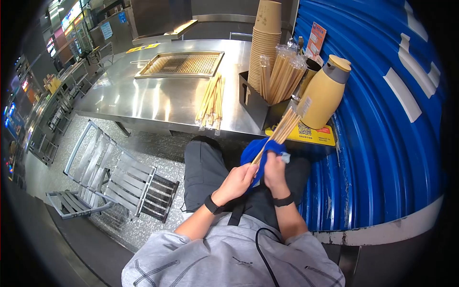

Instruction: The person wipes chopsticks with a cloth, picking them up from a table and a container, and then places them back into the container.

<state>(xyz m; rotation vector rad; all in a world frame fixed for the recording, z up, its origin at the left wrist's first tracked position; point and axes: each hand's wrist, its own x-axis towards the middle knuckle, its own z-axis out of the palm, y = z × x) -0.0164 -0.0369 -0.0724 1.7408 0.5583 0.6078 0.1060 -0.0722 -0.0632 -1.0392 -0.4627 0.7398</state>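
Over my lap, my right hand is closed around a blue cloth and the lower part of a bundle of wrapped chopsticks. Beside it on the left, my left hand pinches a chopstick near its lower end. The bundle tilts up to the right, toward the table edge. A second pile of wrapped chopsticks lies on the metal table. More wrapped chopsticks stand in a black holder beside a tall stack of paper cups.
A yellow jug stands at the table's right end, by the blue corrugated wall. A grill mesh is set in the tabletop. Slatted folding chairs stand on the left. A yellow sign lies under the jug.
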